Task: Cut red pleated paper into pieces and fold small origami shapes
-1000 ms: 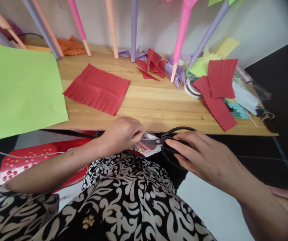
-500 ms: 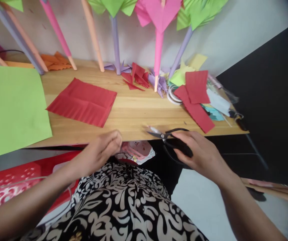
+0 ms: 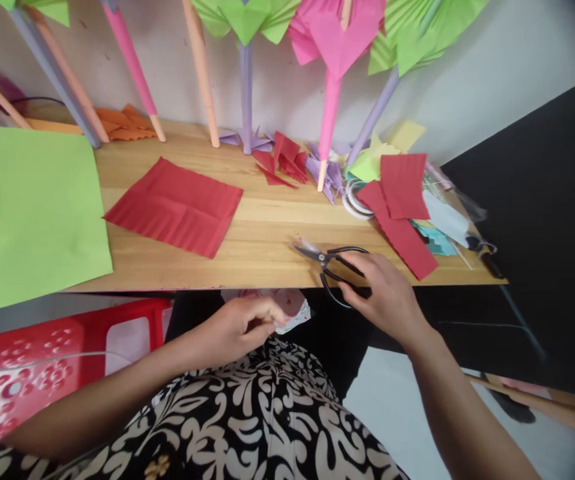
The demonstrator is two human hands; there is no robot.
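My right hand (image 3: 385, 293) rests on the black handles of a pair of scissors (image 3: 328, 262) lying at the front edge of the wooden table (image 3: 267, 233), blades pointing left. My left hand (image 3: 240, 327) hovers below the table edge over my lap, fingers curled close to a bag of paper scraps (image 3: 292, 310); whether it pinches anything is hidden. A pleated red paper square (image 3: 177, 205) lies on the table to the left of the scissors.
A large green sheet (image 3: 27, 207) covers the table's left end. Red pleated strips (image 3: 400, 207), tape rolls (image 3: 355, 197) and small folded pieces (image 3: 282, 157) crowd the back right. Paper-flower stems (image 3: 245, 87) lean on the wall. A red plastic stool (image 3: 62, 347) stands lower left.
My right hand carried the scissors from my lap up onto the table edge and laid them down. My left hand dropped back towards the scrap bag.
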